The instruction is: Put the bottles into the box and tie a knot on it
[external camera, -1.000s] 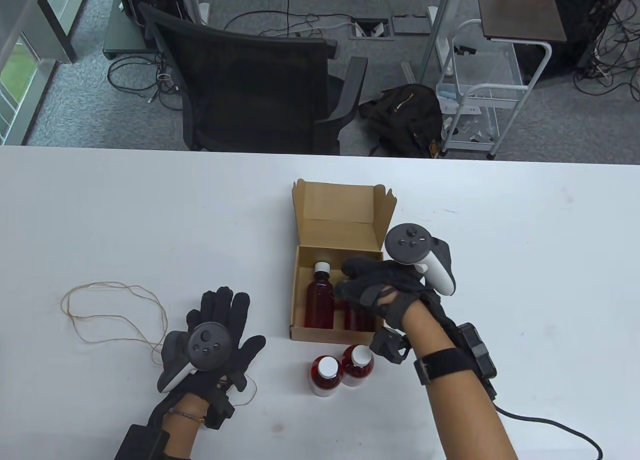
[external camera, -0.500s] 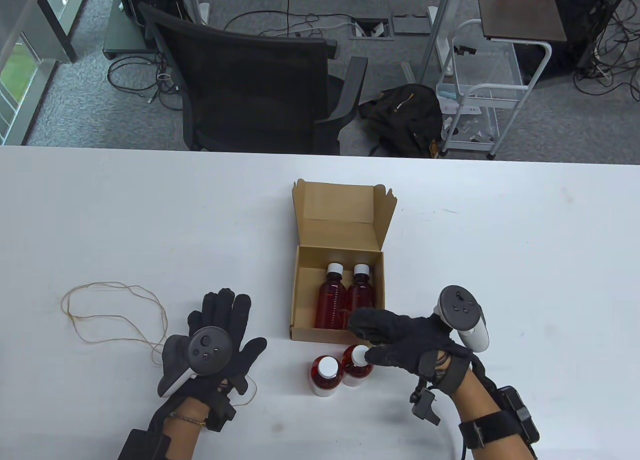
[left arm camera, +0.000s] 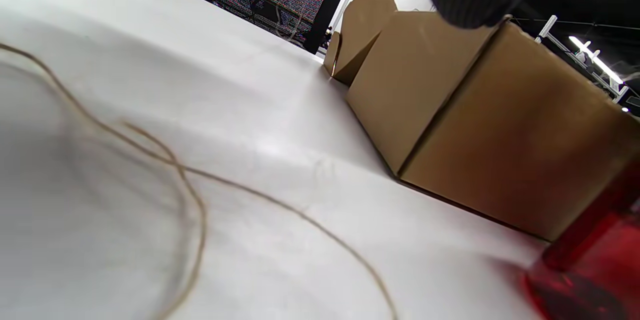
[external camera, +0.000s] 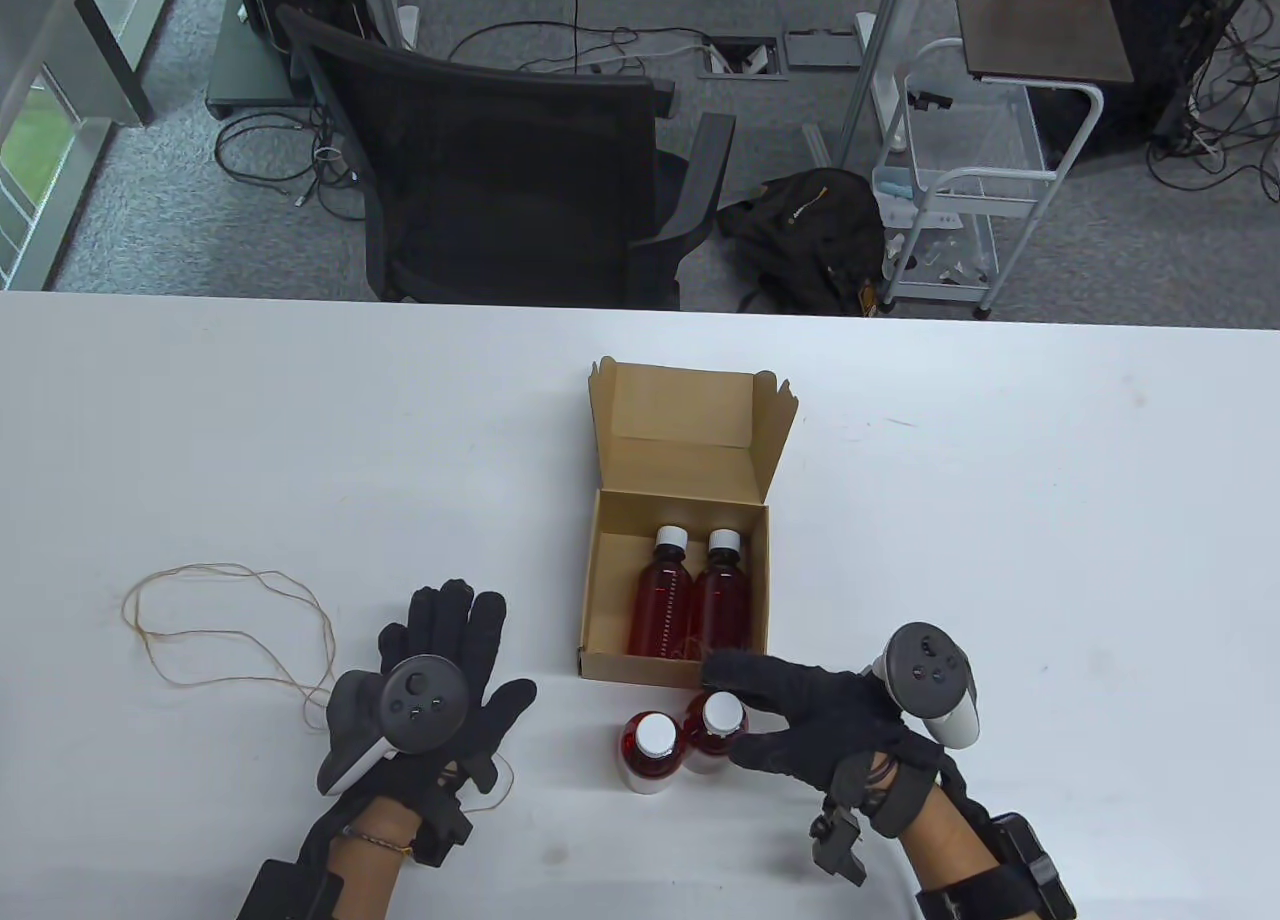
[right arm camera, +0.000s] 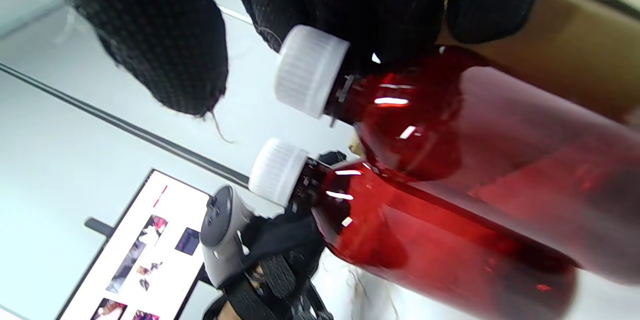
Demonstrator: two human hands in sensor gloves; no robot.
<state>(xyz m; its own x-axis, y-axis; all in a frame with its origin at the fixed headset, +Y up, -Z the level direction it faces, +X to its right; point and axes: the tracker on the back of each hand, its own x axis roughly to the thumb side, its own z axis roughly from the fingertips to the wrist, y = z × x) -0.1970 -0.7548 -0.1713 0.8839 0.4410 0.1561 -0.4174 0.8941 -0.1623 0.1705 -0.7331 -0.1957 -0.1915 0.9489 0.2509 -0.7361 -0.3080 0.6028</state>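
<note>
With two bottles (external camera: 690, 600) in the box (external camera: 600, 580), right hand (external camera: 830, 725), fingers spread, nothing gripped yet, reaches the nearer standing bottle (external camera: 716, 730) at frame's lower-mid; next needs a firm grasp w/o tipping its neighbour (external camera: 652, 752).

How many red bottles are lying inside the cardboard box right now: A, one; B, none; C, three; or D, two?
D: two red bottles lie side by side in the box, while two more stand on the table just outside it.
</note>
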